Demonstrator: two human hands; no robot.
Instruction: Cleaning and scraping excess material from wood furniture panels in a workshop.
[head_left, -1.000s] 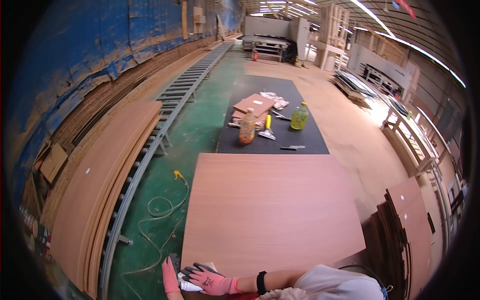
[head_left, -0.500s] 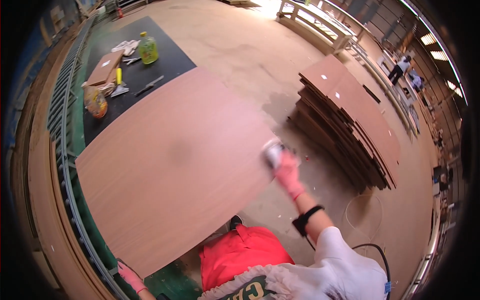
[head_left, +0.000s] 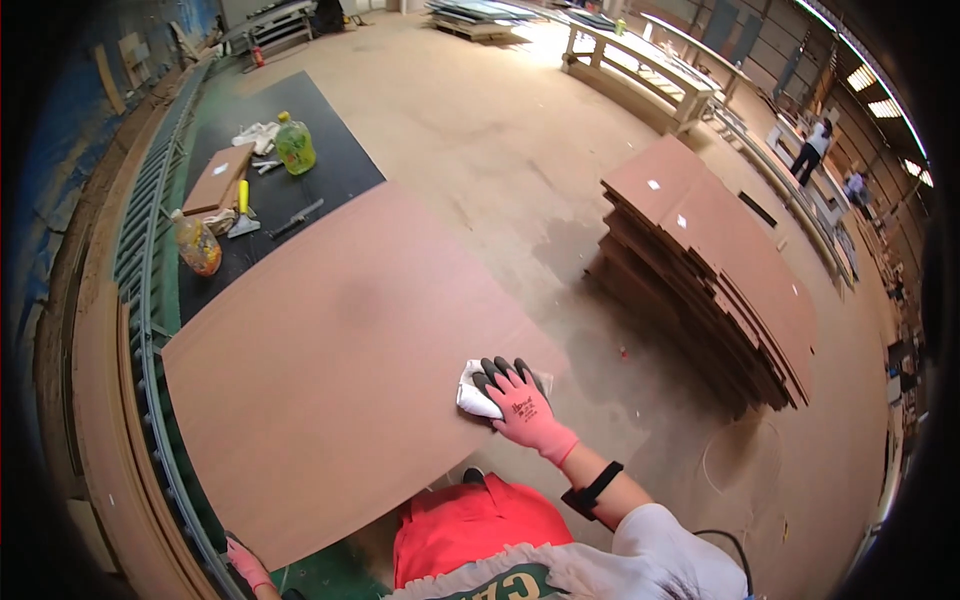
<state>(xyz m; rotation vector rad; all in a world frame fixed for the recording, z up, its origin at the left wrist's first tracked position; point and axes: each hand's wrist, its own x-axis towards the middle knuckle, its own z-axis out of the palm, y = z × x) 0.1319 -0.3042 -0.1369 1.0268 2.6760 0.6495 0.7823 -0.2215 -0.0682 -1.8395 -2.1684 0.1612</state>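
A large reddish-brown wooden panel point(head_left: 330, 400) lies flat in front of me. My right hand point(head_left: 520, 408), in a pink glove with black fingers, presses a folded white rag point(head_left: 478, 392) onto the panel near its right edge. The fingers lie over the rag, which sticks out on both sides of them. My left hand point(head_left: 247, 564), also gloved in pink, grips the panel's edge at the near left corner; most of its fingers are hidden.
Beyond the panel, a black surface point(head_left: 330, 130) bears a green bottle point(head_left: 295, 145), a yellow-handled scraper point(head_left: 243, 210), a second bottle point(head_left: 198, 245) and small boards point(head_left: 218, 180). A roller rail point(head_left: 150, 370) runs along the left. Stacked panels point(head_left: 710, 250) stand right. People work far right.
My right hand has slid the rag nearer to me and left across the panel. My left hand stays at the near corner. The view has tilted up slightly.
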